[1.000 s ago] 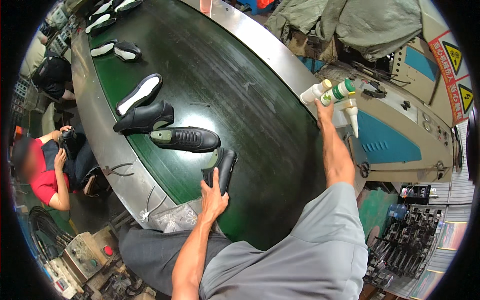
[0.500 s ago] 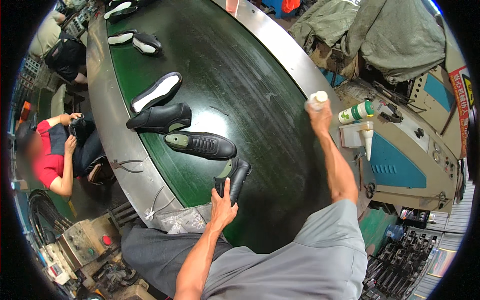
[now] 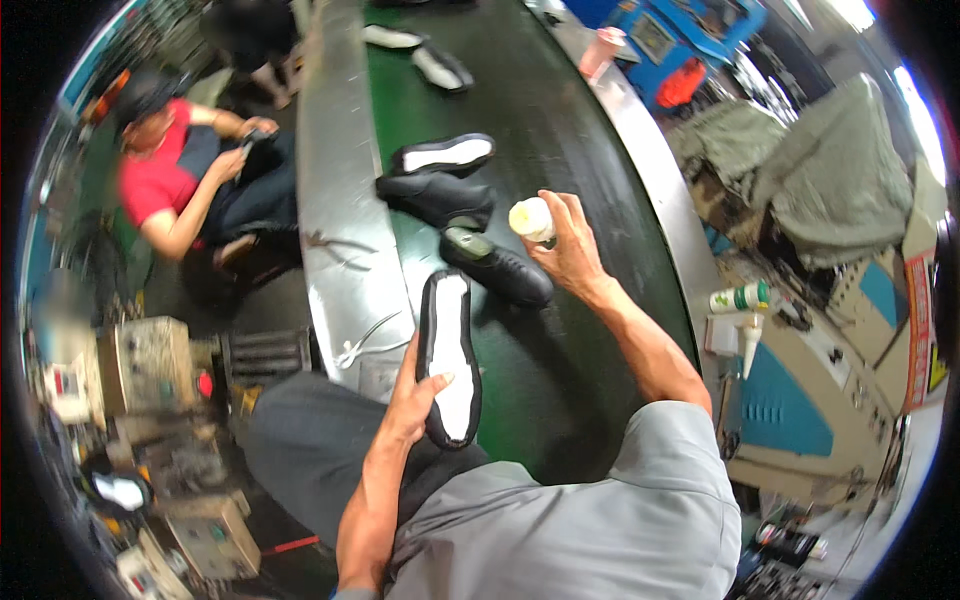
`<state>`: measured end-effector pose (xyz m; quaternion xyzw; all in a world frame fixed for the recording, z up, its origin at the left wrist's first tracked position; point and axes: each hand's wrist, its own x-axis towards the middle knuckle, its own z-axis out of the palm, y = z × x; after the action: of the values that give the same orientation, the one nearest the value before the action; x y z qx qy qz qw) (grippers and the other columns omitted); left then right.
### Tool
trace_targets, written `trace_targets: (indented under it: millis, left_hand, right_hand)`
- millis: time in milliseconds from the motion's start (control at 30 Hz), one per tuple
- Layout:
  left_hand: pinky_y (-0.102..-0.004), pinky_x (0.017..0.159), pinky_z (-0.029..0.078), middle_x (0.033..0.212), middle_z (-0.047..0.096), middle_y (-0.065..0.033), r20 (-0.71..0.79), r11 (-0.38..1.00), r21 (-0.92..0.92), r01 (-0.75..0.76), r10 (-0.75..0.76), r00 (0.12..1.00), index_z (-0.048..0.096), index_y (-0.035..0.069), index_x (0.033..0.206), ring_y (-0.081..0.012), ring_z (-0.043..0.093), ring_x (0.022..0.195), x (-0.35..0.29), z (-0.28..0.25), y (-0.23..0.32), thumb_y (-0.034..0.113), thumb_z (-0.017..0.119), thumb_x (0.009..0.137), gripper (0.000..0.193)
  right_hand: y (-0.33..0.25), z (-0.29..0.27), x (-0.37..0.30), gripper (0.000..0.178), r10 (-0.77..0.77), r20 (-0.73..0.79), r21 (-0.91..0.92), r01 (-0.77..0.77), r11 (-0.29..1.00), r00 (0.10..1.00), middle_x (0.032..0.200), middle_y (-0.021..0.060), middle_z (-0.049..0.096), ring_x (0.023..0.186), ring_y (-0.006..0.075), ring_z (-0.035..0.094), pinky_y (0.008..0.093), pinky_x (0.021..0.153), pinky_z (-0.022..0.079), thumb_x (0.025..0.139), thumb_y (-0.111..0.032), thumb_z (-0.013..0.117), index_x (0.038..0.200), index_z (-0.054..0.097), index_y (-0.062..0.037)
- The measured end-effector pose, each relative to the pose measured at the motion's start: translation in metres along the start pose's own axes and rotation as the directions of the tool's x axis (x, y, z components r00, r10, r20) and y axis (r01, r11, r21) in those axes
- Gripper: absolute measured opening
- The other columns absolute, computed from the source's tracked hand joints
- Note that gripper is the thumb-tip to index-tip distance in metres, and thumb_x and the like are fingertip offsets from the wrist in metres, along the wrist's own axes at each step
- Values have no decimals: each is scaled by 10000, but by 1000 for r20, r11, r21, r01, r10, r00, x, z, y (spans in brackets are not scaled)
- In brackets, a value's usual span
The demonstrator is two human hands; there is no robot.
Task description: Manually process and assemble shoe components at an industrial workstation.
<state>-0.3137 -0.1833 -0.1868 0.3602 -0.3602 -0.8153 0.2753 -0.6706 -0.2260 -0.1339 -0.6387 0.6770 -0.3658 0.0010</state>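
Left hand [image 3: 412,400] grips a black sole [image 3: 449,358] by its lower left edge, fingers wrapped on the rim, thumb on the white insole face. Sole is turned up, white side showing, long axis running away from the person, held over the near edge of the green belt [image 3: 590,230]. Toe end points toward the shoes ahead.

Right hand [image 3: 572,245] is raised over the belt, fingers closed round a small pale bottle [image 3: 531,219]; bottle top faces the camera, contents cannot tell. Bottle is just right of the black shoe [image 3: 497,268] lying on the belt, not touching it.

On the belt beyond: a second black shoe [image 3: 437,195] just behind the first, then another sole [image 3: 444,155] with white face up, touching or nearly touching that shoe. Farther up the belt, two more soles [image 3: 418,52], small, well apart from the rest.

Metal rim [image 3: 340,250] runs along the belt's left side; scissors [image 3: 362,342] lie on it near the left hand.

Right of the belt, on the machine side, a green-and-white bottle [image 3: 742,297] lies by a white nozzle cone [image 3: 748,340]; what they hold is not visible.

Left, beyond the rim, a seated person in a red shirt [image 3: 160,180] with both hands together near the lap.
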Motion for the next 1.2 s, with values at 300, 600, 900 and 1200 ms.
trace_targets:
  millis: [300,600,900,1200]
  left_hand:
    - [-368,1146,507,1538,579,-152,-267,944,-145,-298,253,930,233,46,1760,-232,619,1343,-59,-30,65,73,735,982,927]
    - [-353,1141,493,1532,522,-129,-357,881,-232,-412,317,879,192,32,1753,-200,580,1320,-94,-53,69,48,755,983,954]
    - [-363,1152,516,1606,455,-154,-362,781,-296,-549,441,821,150,30,1757,-209,591,1337,-106,-70,57,-26,678,1018,910]
    - [-369,1223,418,1617,468,-135,-403,783,-287,-552,424,811,217,2,1741,-211,519,1413,-119,-74,65,126,761,971,951]
  right_hand:
    - [-134,41,85,829,-496,309,-214,567,795,812,1353,110,630,1281,365,582,538,1099,464,726,-126,888,1507,614,-163]
    - [-236,74,130,804,-703,483,-225,850,476,522,1338,178,588,1326,396,554,572,1173,423,767,-56,820,1514,574,-220]
    - [-294,85,144,592,-807,509,-256,948,188,298,1292,150,603,1264,358,597,544,1124,442,889,-135,699,1460,600,-261]
    - [-306,93,142,616,-819,499,-245,953,179,282,1252,143,607,1227,348,609,530,1108,453,883,-132,704,1473,603,-279]
